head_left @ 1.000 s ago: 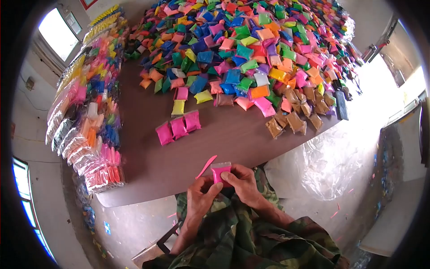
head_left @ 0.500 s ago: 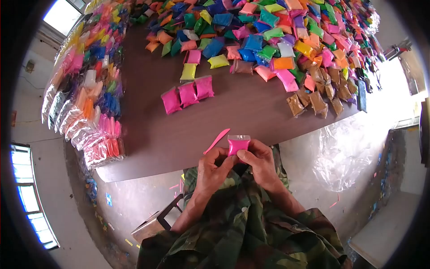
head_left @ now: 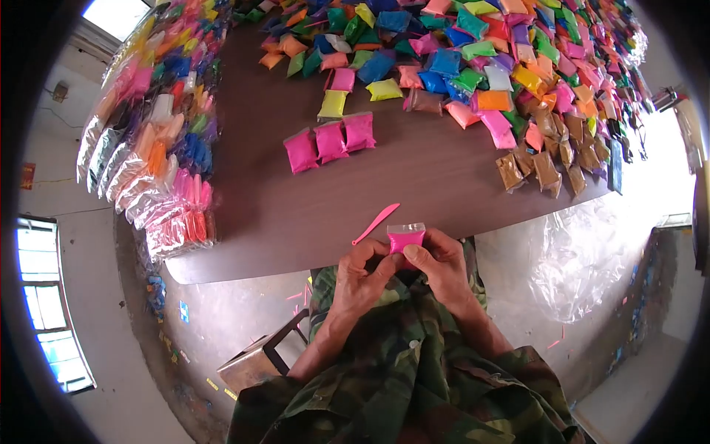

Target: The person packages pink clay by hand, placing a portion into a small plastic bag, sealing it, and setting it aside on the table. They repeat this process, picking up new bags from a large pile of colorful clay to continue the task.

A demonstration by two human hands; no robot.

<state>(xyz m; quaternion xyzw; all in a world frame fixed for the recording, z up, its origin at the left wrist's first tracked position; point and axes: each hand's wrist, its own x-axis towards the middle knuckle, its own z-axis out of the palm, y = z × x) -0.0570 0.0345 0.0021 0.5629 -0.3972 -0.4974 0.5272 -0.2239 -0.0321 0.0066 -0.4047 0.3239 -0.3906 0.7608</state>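
Between my two hands, just over the table's near edge, is a small clear packet of pink clay [head_left: 406, 237]. My left hand [head_left: 362, 272] pinches it at the lower left. My right hand [head_left: 441, 266] grips its right side, the thumb lying across the front. The packet's clear top edge points away from me, and its lower end is partly hidden by my fingers. A pink plastic knife [head_left: 377, 223] lies on the table just beyond my left hand. Farther off, three larger pink packets [head_left: 330, 141] lie side by side in a row.
Many coloured packets [head_left: 444, 59] are heaped across the back of the brown table [head_left: 259, 222]. Brown packets [head_left: 546, 174] lie at the right. Bagged plastic tools [head_left: 177, 222] are stacked along the left edge. A stool [head_left: 255, 362] and a clear plastic sheet [head_left: 573, 270] are below.
The whole view has shifted, so the table and packets appear farther right and slightly higher. Both hands keep hold of the pink packet, with little change in grip.
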